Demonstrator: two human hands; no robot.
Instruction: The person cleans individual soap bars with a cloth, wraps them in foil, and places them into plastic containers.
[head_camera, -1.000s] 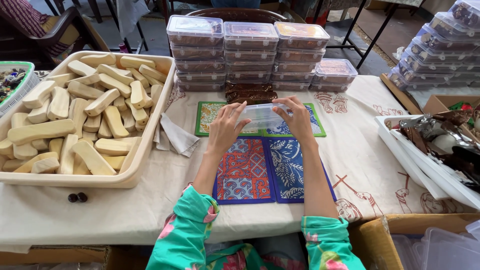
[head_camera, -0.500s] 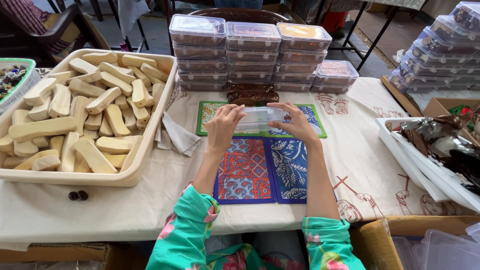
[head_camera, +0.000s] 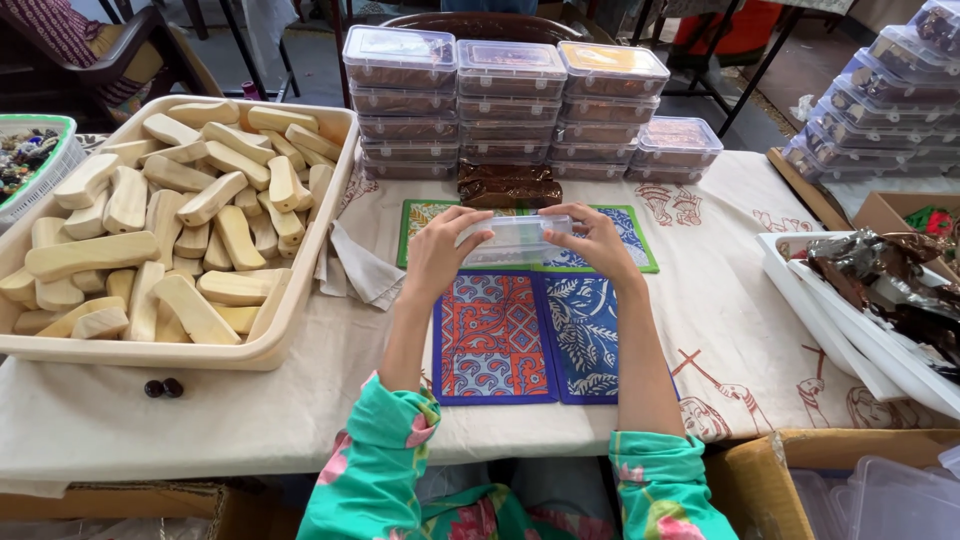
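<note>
Clear box (head_camera: 515, 238): held off the table above the patterned mats (head_camera: 530, 335), your left hand (head_camera: 440, 255) and right hand (head_camera: 597, 240) gripping its ends; handling step, steady two-handed hold needed.

A cloth-covered table (head_camera: 250, 400) stands before dark chairs (head_camera: 120, 50) on grey floor (head_camera: 290, 60).

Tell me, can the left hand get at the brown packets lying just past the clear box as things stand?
Probably yes. The brown packets lie in the open just beyond the clear box, nothing covering them. But the left hand grips that box with the right hand, so it must let go first.
</note>
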